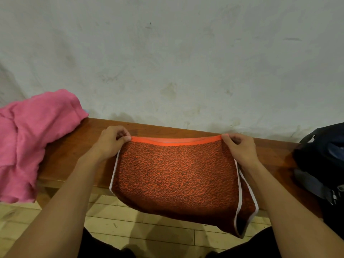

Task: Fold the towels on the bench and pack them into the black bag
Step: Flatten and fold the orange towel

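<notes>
An orange-red textured towel (pixel 176 174) with white side trim lies doubled over on the wooden bench (pixel 78 151), its lower part hanging past the front edge. My left hand (pixel 111 142) pinches the towel's far left corner. My right hand (pixel 240 148) pinches its far right corner. Both corners are held just above the bench near the wall. A crumpled pink towel (pixel 31 135) sits in a heap at the left end of the bench. The black bag (pixel 323 164) stands at the right end, partly cut off by the frame.
A stained whitish wall (pixel 176 62) rises directly behind the bench. Pale wooden floorboards (pixel 149 231) show below the bench's front edge. My dark trousers fill the bottom of the view.
</notes>
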A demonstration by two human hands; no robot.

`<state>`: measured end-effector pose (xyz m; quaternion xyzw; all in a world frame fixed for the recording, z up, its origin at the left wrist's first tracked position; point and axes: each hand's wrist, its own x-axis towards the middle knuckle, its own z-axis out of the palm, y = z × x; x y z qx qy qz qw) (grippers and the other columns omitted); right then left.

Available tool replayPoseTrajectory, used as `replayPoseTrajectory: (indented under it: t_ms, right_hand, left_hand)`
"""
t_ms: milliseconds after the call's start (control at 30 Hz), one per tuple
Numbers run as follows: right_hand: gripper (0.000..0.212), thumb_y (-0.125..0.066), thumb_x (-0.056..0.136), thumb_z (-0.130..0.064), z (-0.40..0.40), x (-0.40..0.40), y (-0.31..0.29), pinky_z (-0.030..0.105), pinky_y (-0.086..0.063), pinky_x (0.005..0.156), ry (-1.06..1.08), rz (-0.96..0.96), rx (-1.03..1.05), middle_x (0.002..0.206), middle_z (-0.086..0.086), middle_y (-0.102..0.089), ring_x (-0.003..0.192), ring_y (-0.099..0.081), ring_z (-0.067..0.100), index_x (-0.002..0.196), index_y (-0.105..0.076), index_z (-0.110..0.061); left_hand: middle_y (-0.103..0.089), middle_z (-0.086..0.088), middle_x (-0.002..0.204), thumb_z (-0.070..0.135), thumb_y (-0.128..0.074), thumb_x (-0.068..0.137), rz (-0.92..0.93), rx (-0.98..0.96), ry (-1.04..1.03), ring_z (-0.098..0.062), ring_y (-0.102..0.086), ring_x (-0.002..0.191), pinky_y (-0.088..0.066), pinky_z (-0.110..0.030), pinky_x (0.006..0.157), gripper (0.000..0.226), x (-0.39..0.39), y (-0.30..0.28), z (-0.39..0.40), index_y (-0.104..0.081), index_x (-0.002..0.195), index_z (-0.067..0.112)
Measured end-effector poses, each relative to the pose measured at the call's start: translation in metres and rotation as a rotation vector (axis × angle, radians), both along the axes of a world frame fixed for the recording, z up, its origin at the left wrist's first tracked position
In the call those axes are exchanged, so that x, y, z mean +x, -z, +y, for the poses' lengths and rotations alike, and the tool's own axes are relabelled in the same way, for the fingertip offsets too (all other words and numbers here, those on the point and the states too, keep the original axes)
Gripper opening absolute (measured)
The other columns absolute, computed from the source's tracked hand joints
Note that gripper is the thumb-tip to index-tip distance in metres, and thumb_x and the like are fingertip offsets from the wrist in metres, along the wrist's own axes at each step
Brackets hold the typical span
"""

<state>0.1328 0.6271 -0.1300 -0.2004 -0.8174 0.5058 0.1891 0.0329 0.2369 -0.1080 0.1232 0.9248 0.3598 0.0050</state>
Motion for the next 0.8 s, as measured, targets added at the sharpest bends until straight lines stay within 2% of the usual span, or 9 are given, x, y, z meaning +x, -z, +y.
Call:
replayPoseTrajectory:
  t_ms: [100, 200, 333, 633, 800]
  right_hand:
    - [0.012, -0.075, 0.088, -0.028, 0.0011, -0.0012, 0.0025, 0.041, -0.057, 0.092, 0.022, 0.003, -0.075, 0.090, -0.002, -0.077, 0.092, -0.072, 0.015, 0.090, -0.080, -0.018]
    - [0.008, -0.076, 0.087, -0.024, 0.0011, -0.0031, 0.0044, 0.037, -0.057, 0.090, 0.049, 0.023, -0.147, 0.090, 0.000, -0.076, 0.093, -0.072, 0.019, 0.091, -0.078, -0.017]
    - [0.020, -0.078, 0.085, -0.025, 0.0012, -0.0050, 0.0043, 0.036, -0.056, 0.090, 0.081, 0.051, -0.212, 0.094, 0.002, -0.076, 0.093, -0.072, 0.016, 0.100, -0.078, -0.011]
    - [0.018, -0.074, 0.089, -0.020, -0.0025, -0.0038, -0.0009, 0.014, -0.054, 0.073, 0.099, 0.120, -0.303, 0.094, -0.001, -0.074, 0.084, -0.070, 0.006, 0.104, -0.075, -0.010]
    - [0.015, -0.071, 0.091, -0.018, -0.0024, -0.0048, -0.0023, 0.008, -0.051, 0.066, 0.110, 0.149, -0.297, 0.091, -0.001, -0.073, 0.071, -0.067, -0.006, 0.103, -0.074, -0.008]
  left_hand:
    - [-0.067, 0.000, 0.084, 0.010, -0.068, 0.090, -0.002, -0.011, -0.002, -0.020, -0.060, 0.086, -0.042, -0.031, 0.077, 0.014, 0.0000, -0.0010, 0.0017, -0.066, 0.079, 0.019]
    - [-0.064, 0.000, 0.083, 0.009, -0.062, 0.093, -0.006, -0.025, -0.013, -0.021, -0.057, 0.084, -0.037, -0.029, 0.073, 0.012, 0.0010, -0.0018, 0.0045, -0.064, 0.083, 0.015]
    - [-0.062, -0.001, 0.086, 0.010, -0.058, 0.096, -0.014, -0.021, -0.027, -0.019, -0.053, 0.085, -0.034, -0.028, 0.072, 0.008, 0.0027, -0.0014, 0.0087, -0.063, 0.089, 0.011]
    - [-0.060, 0.007, 0.083, 0.011, -0.060, 0.095, -0.030, 0.001, -0.040, -0.018, -0.056, 0.087, -0.037, -0.028, 0.076, 0.023, 0.0015, -0.0018, 0.0081, -0.057, 0.078, 0.025]
    - [-0.064, 0.004, 0.080, 0.008, -0.066, 0.091, -0.018, 0.048, -0.073, -0.020, -0.061, 0.085, -0.044, -0.032, 0.077, 0.025, 0.0024, -0.0030, 0.0077, -0.058, 0.073, 0.024]
